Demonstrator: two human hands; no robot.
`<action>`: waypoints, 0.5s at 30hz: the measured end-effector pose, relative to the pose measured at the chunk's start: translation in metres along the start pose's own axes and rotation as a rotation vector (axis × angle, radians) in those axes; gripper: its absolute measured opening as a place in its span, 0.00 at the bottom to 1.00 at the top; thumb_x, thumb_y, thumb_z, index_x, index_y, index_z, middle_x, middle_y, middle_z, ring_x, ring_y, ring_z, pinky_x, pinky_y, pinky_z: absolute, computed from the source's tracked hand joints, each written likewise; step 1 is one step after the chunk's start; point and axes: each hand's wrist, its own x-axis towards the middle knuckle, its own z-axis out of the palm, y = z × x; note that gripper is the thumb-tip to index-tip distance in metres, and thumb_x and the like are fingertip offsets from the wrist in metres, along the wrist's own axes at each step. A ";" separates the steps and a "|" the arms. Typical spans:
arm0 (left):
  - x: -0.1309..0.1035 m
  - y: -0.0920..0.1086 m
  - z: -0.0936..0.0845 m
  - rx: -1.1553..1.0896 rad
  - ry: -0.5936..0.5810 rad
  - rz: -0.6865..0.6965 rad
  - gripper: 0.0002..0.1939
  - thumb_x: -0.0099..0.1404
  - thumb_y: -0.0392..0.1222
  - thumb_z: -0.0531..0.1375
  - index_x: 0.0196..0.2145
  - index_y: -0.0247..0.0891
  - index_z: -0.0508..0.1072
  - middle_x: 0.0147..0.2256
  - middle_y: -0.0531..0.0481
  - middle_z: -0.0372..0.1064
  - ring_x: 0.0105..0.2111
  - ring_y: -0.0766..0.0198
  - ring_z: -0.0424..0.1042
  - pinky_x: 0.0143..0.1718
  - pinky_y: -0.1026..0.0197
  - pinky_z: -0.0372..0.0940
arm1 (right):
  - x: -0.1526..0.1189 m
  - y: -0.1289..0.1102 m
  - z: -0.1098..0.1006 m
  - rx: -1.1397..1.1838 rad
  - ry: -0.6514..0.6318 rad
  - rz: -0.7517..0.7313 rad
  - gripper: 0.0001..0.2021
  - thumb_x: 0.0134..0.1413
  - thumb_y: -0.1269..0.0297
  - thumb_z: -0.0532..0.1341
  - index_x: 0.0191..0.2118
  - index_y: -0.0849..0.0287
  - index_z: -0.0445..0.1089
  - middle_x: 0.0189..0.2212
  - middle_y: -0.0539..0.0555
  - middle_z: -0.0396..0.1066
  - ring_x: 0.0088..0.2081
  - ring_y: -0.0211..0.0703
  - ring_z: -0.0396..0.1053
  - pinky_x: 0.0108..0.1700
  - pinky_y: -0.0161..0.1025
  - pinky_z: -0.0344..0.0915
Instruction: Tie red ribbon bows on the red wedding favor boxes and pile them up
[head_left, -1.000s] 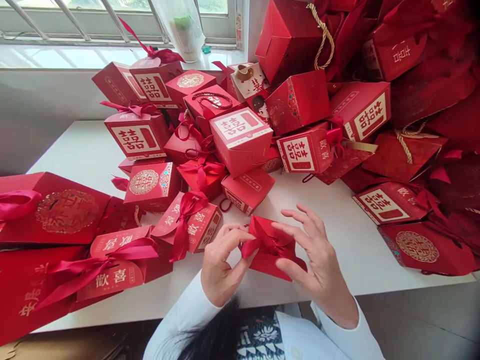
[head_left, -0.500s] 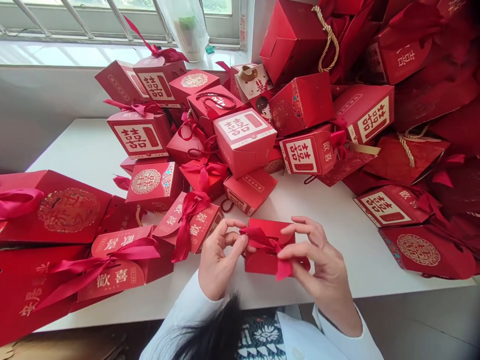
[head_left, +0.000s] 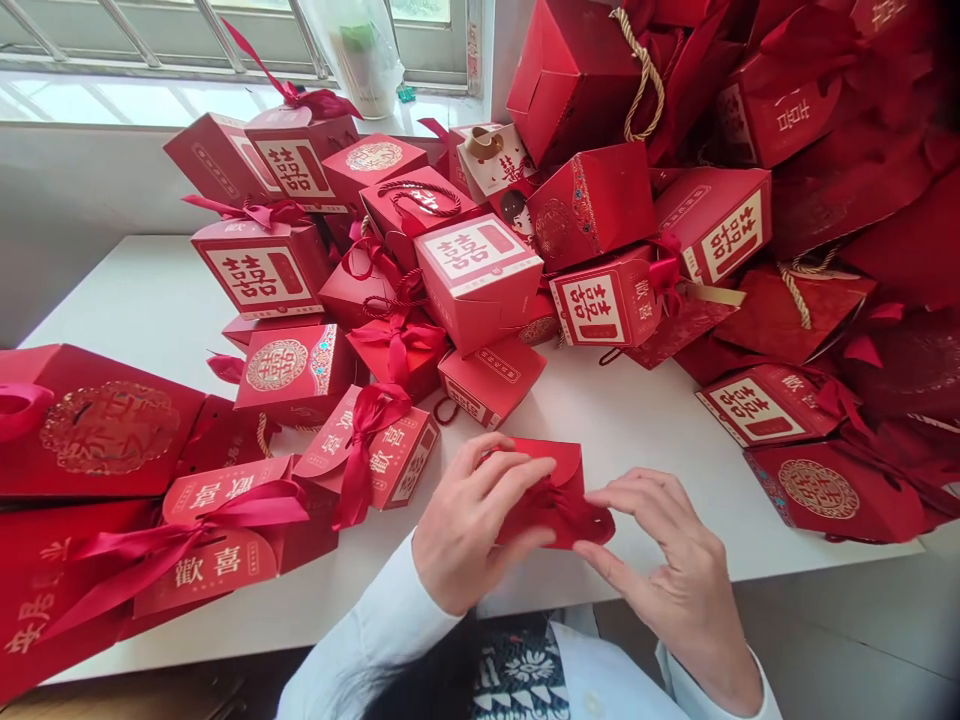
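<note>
- I see the small red box (head_left: 551, 455) on the white table (head_left: 637, 420), between the hands.
- Left hand (head_left: 469, 525) curves over it; right hand (head_left: 671, 560) has thumb and fingers apart at its right end. If either grips, I cannot tell.
- I judge it light, crushable, its ribbon (head_left: 566, 505) slippery; side walls suit gentle holding.

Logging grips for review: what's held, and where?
Apparently the small red box, with the left hand over its left part and the right hand at its right end. Whether either pinches the ribbon is unclear.
</note>
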 end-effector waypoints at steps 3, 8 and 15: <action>0.006 -0.002 0.004 -0.030 0.073 -0.091 0.04 0.65 0.37 0.60 0.37 0.38 0.75 0.31 0.49 0.74 0.35 0.60 0.68 0.39 0.59 0.67 | -0.002 -0.010 0.002 0.027 -0.008 -0.023 0.06 0.55 0.72 0.62 0.37 0.54 0.67 0.28 0.50 0.70 0.35 0.45 0.65 0.42 0.46 0.64; 0.007 -0.002 0.003 -0.152 0.146 -0.292 0.05 0.63 0.38 0.62 0.29 0.38 0.75 0.27 0.52 0.74 0.28 0.65 0.70 0.29 0.66 0.64 | -0.002 -0.026 0.003 0.114 -0.042 -0.116 0.08 0.53 0.74 0.62 0.36 0.54 0.68 0.28 0.49 0.71 0.34 0.43 0.65 0.50 0.50 0.61; 0.009 -0.004 0.006 -0.144 0.173 -0.363 0.06 0.65 0.40 0.59 0.30 0.38 0.72 0.20 0.55 0.72 0.24 0.66 0.72 0.26 0.66 0.63 | 0.002 -0.020 0.010 0.192 0.049 0.128 0.04 0.59 0.66 0.59 0.39 0.52 0.70 0.29 0.50 0.70 0.34 0.43 0.67 0.36 0.39 0.65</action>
